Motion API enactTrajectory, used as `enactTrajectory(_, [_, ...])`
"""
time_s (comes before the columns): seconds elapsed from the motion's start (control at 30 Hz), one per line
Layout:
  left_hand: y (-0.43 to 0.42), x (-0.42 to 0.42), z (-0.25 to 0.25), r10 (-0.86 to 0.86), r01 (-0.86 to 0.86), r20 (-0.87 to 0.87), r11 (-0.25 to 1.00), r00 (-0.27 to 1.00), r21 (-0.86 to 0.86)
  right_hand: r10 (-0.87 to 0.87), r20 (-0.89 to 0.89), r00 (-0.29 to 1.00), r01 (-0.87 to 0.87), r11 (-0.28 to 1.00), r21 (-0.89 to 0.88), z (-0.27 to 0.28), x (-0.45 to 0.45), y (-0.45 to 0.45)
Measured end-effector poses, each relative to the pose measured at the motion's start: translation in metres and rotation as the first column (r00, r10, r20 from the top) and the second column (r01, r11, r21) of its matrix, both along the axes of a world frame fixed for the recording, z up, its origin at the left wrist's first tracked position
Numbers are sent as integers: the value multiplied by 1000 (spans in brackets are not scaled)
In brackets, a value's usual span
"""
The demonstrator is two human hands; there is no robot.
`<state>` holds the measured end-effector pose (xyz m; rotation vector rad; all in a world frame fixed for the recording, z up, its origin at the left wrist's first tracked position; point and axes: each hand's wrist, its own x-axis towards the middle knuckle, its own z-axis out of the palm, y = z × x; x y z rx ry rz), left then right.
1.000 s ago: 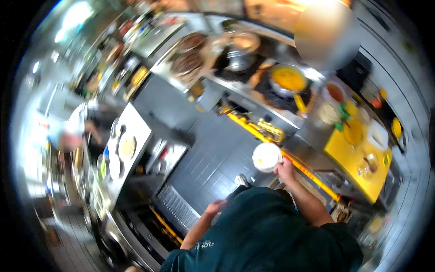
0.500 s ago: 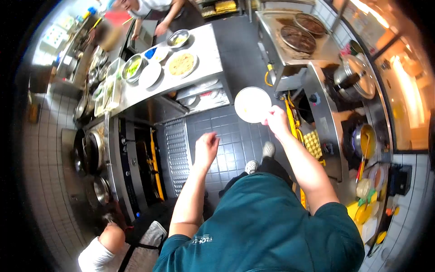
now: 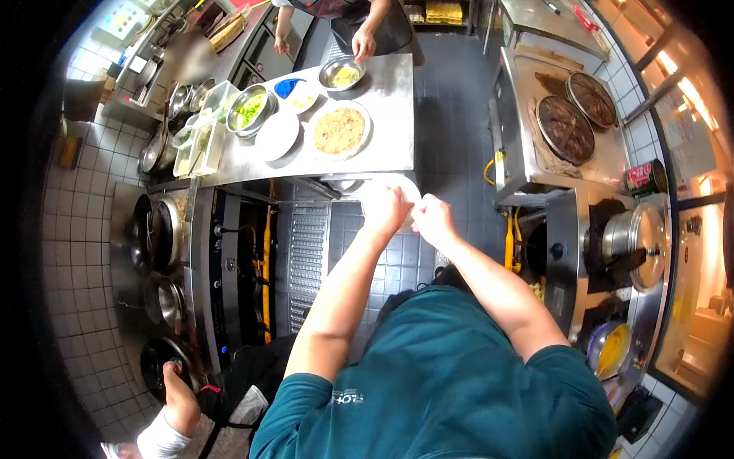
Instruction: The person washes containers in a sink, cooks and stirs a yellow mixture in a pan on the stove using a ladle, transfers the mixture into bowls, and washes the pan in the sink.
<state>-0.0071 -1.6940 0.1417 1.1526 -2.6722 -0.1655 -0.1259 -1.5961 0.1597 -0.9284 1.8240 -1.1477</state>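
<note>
A round white plate (image 3: 371, 191) is in front of me, near the front edge of the steel table. My right hand (image 3: 434, 219) grips its right side. My left hand (image 3: 388, 208) is closed at the plate's near side, covering part of it. The plate's surface is partly hidden by my hands, so I cannot tell what is on it. On the table (image 3: 394, 115) ahead stand a white plate with a round flat food (image 3: 339, 129) and another white plate (image 3: 277, 136).
A co-worker's hand (image 3: 364, 43) touches a metal bowl (image 3: 342, 74) across the table. Another person's hand (image 3: 174, 376) is at a pan at lower left. Round hotplates (image 3: 566, 130), a lidded pot (image 3: 638, 243) and a pot of yellow liquid (image 3: 612, 348) stand on the right.
I have moved forward towards the table. My left hand has come up to the plate, and the plate in my right hand has shifted left towards the table edge.
</note>
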Motion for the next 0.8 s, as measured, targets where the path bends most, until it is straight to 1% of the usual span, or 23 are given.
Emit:
enactTrajectory(0.17, [-53, -25, -33, 59, -59, 1, 994, 998, 95, 78, -47, 996, -80, 996, -39, -11, -24, -58])
enactTrajectory(0.2, [-64, -26, -40, 71, -70, -6, 992, 997, 108, 90, -33, 995, -91, 996, -21, -12, -26, -68])
enactTrajectory(0.3, [-96, -29, -33, 89, -82, -6, 941, 996, 328, 103, -5, 995, -103, 995, 1, -17, -32, -100])
enactTrajectory(0.4, [-126, -29, -28, 181, -133, -79, 901, 980, 413, 76, 21, 997, -76, 997, -26, -22, -29, -132])
enactTrajectory(0.43, [-135, -30, -7, 233, -142, -106, 831, 967, 538, 62, 40, 997, -61, 998, -34, -23, -28, -143])
enactTrajectory(0.47, [-144, -32, 30, 285, -139, -121, 743, 951, 654, 42, 60, 997, -40, 998, -40, -23, -25, -151])
enactTrajectory(0.5, [-157, -34, 49, 334, -123, -132, 644, 933, 755, 9, 83, 997, -6, 999, -34, -16, -24, -160])
enactTrajectory(0.53, [-171, -29, 45, 491, -87, -164, 450, 856, 889, -23, 102, 995, 25, 999, -27, -5, -26, -168])
enactTrajectory(0.57, [-184, -22, 43, 611, 12, -217, 321, 762, 947, -51, 121, 991, 54, 998, -19, 0, -25, -176])
enactTrajectory(0.63, [-214, 0, 49, 675, 98, -269, 280, 687, 955, -108, 155, 982, 108, 994, 12, -18, -29, -187])
enactTrajectory(0.7, [-248, 24, 58, 642, -38, -199, 336, 740, 941, -133, 26, 991, 132, 991, 17, -41, -38, -194])
enactTrajectory(0.73, [-264, 38, 52, 592, -127, -155, 406, 791, 905, -162, -43, 986, 162, 987, -10, -54, -43, -196])
enactTrajectory(0.8, [-296, 67, 18, 462, -197, -103, 556, 881, 807, -226, 0, 974, 226, 974, 18, -51, -50, -195])
